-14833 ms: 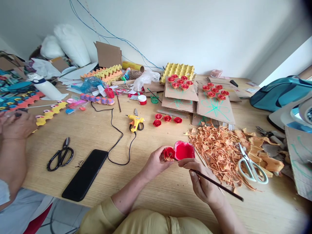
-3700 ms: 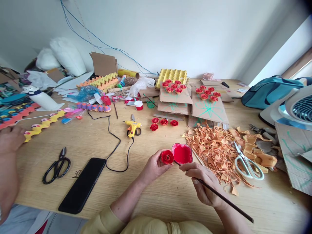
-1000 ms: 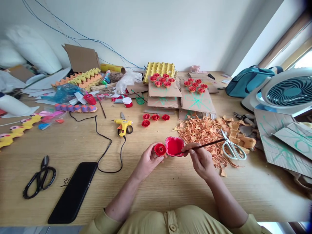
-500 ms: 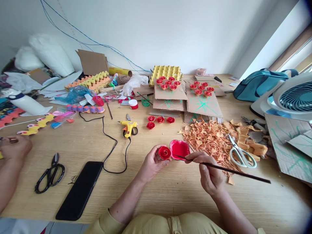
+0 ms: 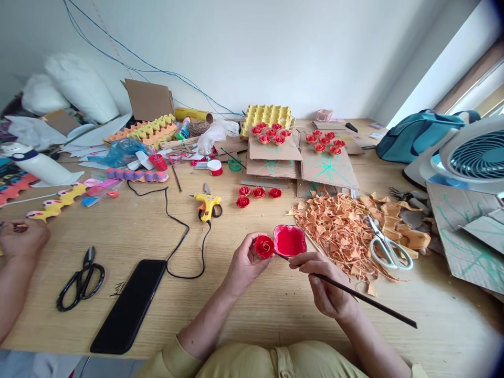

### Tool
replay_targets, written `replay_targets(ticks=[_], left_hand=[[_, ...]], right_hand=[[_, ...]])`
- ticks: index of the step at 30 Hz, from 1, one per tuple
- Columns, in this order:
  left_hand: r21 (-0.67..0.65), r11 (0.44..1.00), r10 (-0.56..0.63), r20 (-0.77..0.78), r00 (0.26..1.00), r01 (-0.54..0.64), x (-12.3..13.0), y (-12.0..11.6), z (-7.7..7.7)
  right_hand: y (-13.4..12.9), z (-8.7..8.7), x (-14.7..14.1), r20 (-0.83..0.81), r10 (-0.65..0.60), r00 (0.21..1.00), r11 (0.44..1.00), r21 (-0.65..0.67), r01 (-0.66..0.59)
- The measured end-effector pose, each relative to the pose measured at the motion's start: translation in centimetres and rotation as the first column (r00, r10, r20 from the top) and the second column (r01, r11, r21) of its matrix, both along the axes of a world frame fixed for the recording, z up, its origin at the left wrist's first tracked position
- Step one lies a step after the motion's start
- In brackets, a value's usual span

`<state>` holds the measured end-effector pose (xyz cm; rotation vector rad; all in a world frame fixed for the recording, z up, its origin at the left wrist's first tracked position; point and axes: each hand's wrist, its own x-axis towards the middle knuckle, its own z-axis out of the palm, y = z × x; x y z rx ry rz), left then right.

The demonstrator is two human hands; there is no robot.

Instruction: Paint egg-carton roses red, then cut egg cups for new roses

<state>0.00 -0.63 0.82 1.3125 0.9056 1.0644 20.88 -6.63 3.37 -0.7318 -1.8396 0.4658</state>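
My left hand (image 5: 247, 264) is closed around a red paper rose (image 5: 263, 246), its spiral petals facing up. In my right hand (image 5: 328, 286) is a long dark paintbrush (image 5: 368, 300), gripped like a pen. The brush tip reaches the rose's right edge; whether it touches cannot be made out. Just behind the hands sits a small scalloped dish (image 5: 290, 241) holding red paint. Several finished-looking red roses (image 5: 259, 192) stand on the table beyond it.
Orange carton scraps (image 5: 334, 231) and white-handled scissors (image 5: 388, 247) lie to the right. A yellow glue gun (image 5: 207, 205), black phone (image 5: 129, 307) and black scissors (image 5: 82, 281) are on the left. More roses rest on cardboard (image 5: 275, 152). Another person's hand (image 5: 25, 239) is at far left.
My right hand has moved left and slightly down, bringing the brush tip out of the paint dish to the rose's edge. The left hand still holds the rose.
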Motion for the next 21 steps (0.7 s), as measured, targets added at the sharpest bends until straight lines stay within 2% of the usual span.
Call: replay_targets(ticks=[10,14,21], left_hand=[[0.108,0.994,0.026,-0.111,0.994,-0.014,-0.11,-0.38,0.35],[0.122,0.992,0.034,-0.129,0.991,-0.018,-0.12,-0.41,0.17],[0.148,0.989,0.046,-0.144,0.988,-0.025,-0.06,-0.38,0.12]], right_hand=[[-0.22,0.18,0.03,-0.015,-0.025,1.000,0.999,0.022,0.025],[-0.09,0.07,-0.03,0.010,-0.025,1.000,1.000,-0.008,0.025],[-0.01,0.13,-0.03,0.104,-0.062,0.993,0.996,0.064,0.056]])
